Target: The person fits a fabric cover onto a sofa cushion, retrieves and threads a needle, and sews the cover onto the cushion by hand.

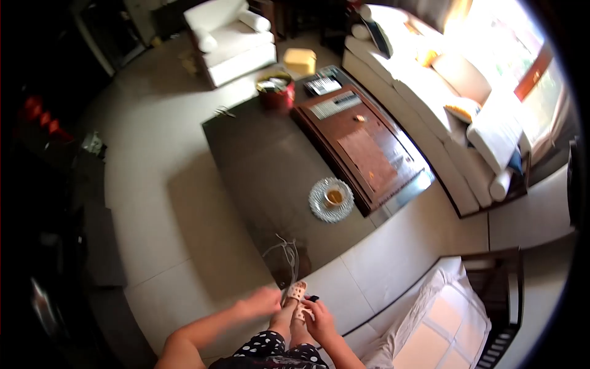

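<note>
Near the bottom centre, my left hand (pixel 263 302) is closed and blurred by motion; what it holds, if anything, cannot be made out. My right hand (pixel 320 320) is pinched around a small dark object (pixel 313 298) above my feet. A pale cable (pixel 291 253) lies in loops on the near corner of the dark coffee table (pixel 252 160) and hangs over its edge towards my hands. Farther up the table, a small cup of brown liquid (pixel 334 196) stands on a round glass plate (pixel 317 206).
A brown wooden tray table (pixel 369 160) lies on the coffee table, with a red tin (pixel 276 92) beyond it. A white sofa (pixel 399 80) lines the right side. A white armchair (pixel 230 43) stands at the back, and a cushioned seat (pixel 430 326) at lower right.
</note>
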Demonstrator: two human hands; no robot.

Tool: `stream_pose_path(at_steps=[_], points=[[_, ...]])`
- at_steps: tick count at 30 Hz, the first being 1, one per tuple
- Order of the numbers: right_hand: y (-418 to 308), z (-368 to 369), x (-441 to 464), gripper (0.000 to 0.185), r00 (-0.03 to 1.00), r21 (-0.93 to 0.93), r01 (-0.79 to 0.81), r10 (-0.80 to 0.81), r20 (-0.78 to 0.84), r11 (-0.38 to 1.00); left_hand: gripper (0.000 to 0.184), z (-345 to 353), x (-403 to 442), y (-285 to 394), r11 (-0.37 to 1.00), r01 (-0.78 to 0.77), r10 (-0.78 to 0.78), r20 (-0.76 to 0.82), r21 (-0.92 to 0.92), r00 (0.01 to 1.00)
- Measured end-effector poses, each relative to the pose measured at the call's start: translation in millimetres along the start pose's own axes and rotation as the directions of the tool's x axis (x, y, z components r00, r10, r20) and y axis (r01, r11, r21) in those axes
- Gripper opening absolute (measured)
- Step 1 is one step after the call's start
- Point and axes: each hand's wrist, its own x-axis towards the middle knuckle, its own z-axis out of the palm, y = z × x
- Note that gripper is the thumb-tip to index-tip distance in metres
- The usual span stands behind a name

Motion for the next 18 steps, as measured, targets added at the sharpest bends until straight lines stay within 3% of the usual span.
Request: stream_pose_path(at_steps=[2,4,5,8,9,10,12,13,15,16,17,18], points=[[-35,6,11,0.025,0.970,-0.102,0.196,-0.177,0.166,0.975,0.020,-15,-49,28,0.971,0.079,-0.067,0.061,-0.224,0.996],[-54,16,11,0.028,0.850,-0.123,0.465,-0.404,0.338,0.877,0.023,-27,-86,32,0.946,0.071,-0.071,0.011,-0.317,0.997],[-70,18,10,0.028,0.813,-0.123,0.518,-0.443,0.379,0.846,0.024,-34,-100,32,0.931,0.055,-0.064,-0.012,-0.361,0.998],[-104,35,13,0.026,0.737,-0.147,0.614,-0.496,0.460,0.776,0.023,-64,-134,19,0.902,0.196,-0.152,0.142,-0.386,0.978],[-106,47,15,0.026,0.730,-0.146,0.619,-0.497,0.468,0.772,0.027,-78,-140,8,0.860,0.250,-0.118,0.303,-0.445,0.946],[-112,57,19,0.025,0.726,-0.145,0.621,-0.495,0.478,0.770,0.030,-87,-150,-6,0.719,0.219,-0.051,0.265,-0.659,0.963],[-142,71,43,0.012,0.807,-0.075,0.501,-0.434,0.400,0.862,0.038,-98,-172,-46,0.305,0.126,0.047,0.147,-0.944,0.988],[-155,82,57,0.010,0.858,0.010,0.446,-0.431,0.280,0.895,0.053,-111,-179,-64,0.091,-0.057,0.177,-0.040,-0.994,0.983],[-191,105,90,0.010,0.912,0.163,0.380,-0.398,0.098,0.910,0.056,-133,-195,-87,0.418,-0.268,0.084,-0.257,-0.868,0.963],[-205,121,103,0.008,0.953,0.240,0.215,-0.257,0.160,0.947,0.058,-151,-199,-92,0.573,-0.342,0.074,-0.369,-0.744,0.926],[-220,137,118,0.008,0.964,0.331,0.093,-0.169,0.207,0.939,0.060,-167,-197,-99,0.565,-0.371,0.131,-0.363,-0.737,0.922],[-237,152,132,0.007,0.960,0.414,-0.040,-0.080,0.269,0.909,0.054,-180,-200,-99,0.456,-0.369,0.095,-0.368,-0.810,0.925]])
